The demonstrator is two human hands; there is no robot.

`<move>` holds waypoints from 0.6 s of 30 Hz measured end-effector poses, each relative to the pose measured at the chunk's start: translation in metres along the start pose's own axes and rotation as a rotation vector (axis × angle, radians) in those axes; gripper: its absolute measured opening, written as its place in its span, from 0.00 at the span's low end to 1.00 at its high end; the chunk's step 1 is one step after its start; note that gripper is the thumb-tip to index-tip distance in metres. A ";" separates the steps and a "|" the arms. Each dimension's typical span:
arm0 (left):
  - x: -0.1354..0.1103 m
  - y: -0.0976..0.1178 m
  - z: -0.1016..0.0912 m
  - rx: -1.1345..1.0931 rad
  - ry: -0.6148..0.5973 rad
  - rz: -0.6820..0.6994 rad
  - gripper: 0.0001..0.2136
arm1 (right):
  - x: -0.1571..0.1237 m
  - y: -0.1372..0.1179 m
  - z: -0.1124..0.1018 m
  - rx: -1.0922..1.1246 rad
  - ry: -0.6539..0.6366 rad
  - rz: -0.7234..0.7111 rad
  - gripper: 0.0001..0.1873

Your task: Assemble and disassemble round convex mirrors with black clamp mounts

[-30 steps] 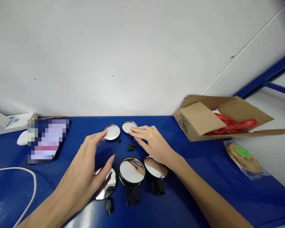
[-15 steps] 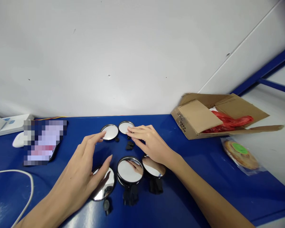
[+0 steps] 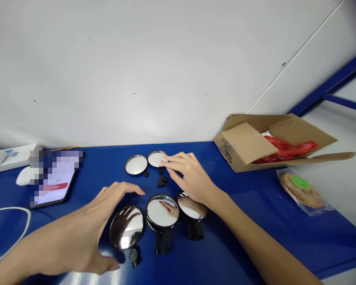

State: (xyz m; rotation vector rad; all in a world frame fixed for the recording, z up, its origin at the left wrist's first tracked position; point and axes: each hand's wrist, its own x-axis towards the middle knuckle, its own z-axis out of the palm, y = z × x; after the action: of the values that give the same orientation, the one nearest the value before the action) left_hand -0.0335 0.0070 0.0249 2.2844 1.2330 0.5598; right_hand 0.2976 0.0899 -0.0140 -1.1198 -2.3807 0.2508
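Note:
My left hand point(image 3: 74, 231) is open, thumb and fingers spread wide around the left side of the near left round mirror point(image 3: 127, 228). That mirror has a black rim and a short black mount. My right hand point(image 3: 192, 178) reaches over the near right mirror point(image 3: 191, 206), its outstretched fingertips at the right edge of the far right mirror point(image 3: 156, 159). Whether they touch it I cannot tell. Between these lies the near middle mirror point(image 3: 162, 211), apparently stacked on another, with black clamps point(image 3: 163, 241) below. The far left mirror point(image 3: 135, 164) lies flat. Small black parts point(image 3: 162, 181) sit mid-table.
On the left are a phone point(image 3: 57, 178), a white mouse point(image 3: 25, 176), a white cable point(image 3: 26, 221) and a white box point(image 3: 20, 155). An open cardboard box point(image 3: 246, 144) with a red bag stands right, near a wrapped round pastry point(image 3: 302, 190). A white wall point(image 3: 136, 71) rises behind.
My left hand has moved down and left, spreading its thumb away from the fingers and uncovering the near left mirror. My right hand has shifted slightly right.

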 end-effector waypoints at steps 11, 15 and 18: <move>0.008 -0.008 0.003 -0.080 -0.290 -0.075 0.40 | 0.000 -0.001 0.001 0.011 0.108 -0.004 0.18; 0.009 -0.012 0.000 -0.092 -0.152 -0.072 0.39 | -0.001 -0.008 -0.002 0.044 0.161 -0.015 0.16; 0.014 -0.014 0.007 -0.102 0.064 -0.087 0.32 | -0.002 -0.022 -0.006 0.120 0.185 -0.052 0.11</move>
State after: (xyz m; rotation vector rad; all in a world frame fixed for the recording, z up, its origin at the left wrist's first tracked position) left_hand -0.0319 0.0239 0.0132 2.1335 1.2964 0.6529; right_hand 0.2870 0.0736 -0.0013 -0.9807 -2.1977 0.2573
